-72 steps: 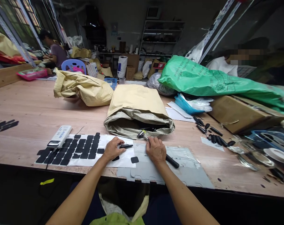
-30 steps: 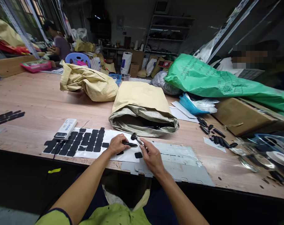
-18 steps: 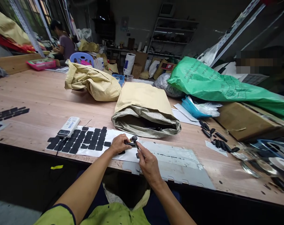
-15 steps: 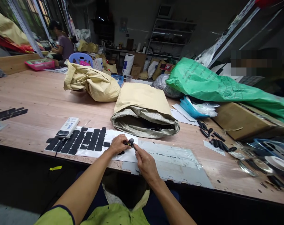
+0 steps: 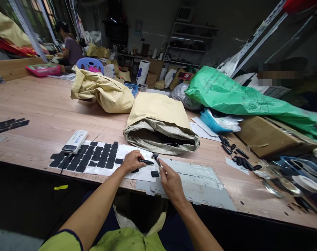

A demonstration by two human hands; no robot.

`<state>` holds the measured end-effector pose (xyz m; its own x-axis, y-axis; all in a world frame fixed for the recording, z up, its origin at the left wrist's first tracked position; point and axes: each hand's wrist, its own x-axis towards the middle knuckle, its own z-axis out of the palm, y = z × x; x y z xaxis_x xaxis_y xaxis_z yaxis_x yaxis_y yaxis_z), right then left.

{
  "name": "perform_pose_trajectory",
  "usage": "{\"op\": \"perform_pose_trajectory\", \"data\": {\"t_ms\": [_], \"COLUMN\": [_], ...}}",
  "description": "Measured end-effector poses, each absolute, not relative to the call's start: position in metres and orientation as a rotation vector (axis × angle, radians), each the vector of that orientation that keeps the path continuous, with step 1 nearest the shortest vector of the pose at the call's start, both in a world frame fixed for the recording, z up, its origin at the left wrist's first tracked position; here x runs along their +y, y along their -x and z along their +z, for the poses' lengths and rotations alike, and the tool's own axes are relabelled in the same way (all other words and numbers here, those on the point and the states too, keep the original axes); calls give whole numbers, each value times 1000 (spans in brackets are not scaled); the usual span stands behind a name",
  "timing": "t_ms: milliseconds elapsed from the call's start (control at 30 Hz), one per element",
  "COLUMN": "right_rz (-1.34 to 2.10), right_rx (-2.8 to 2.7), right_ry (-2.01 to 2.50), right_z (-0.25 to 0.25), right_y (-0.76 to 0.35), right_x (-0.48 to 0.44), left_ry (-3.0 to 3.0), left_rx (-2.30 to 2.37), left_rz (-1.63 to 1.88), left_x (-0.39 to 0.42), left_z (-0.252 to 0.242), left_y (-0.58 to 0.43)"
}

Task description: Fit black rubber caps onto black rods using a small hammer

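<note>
Your left hand: closed on a slim black part, pressed flat just in front of the open sack.
Your right hand: gripping a small hammer, head toward the sack.
Pad sheet: left of the sack's mouth.

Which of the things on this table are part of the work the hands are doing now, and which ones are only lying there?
In use: left hand pinching thin black stick-shaped piece; right hand gripping small metal-shafted hammer; white sheet of black rectangular pads.
Lying about: white remote control; crumpled green plastic bag; brown cardboard box.
</note>
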<state>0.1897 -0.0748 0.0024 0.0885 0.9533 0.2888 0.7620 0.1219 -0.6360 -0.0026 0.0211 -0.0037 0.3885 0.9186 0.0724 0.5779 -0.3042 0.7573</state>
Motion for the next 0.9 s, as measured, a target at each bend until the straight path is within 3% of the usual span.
{"op": "perform_pose_trajectory", "data": {"t_ms": [367,633,767,900], "right_rz": [-287,-429,-443,-465], "right_rx": [-1898,-1891,-1885,-1890], "right_ry": [1895,1826,1846,1846], "right_z": [-30,-40,-40,-40], "right_y": [-260,-261,-261,-260], "right_x": [-9,-10,-9,-9], "left_ry": [-2046,-1775,-1590,-1724], "left_rx": [1284,1012,679,1012], "left_rz": [619,701,185,-139], "left_x": [21,-13,-67,-104], "left_z": [-7,25,26,-21], "left_y": [4,6,15,20]}}
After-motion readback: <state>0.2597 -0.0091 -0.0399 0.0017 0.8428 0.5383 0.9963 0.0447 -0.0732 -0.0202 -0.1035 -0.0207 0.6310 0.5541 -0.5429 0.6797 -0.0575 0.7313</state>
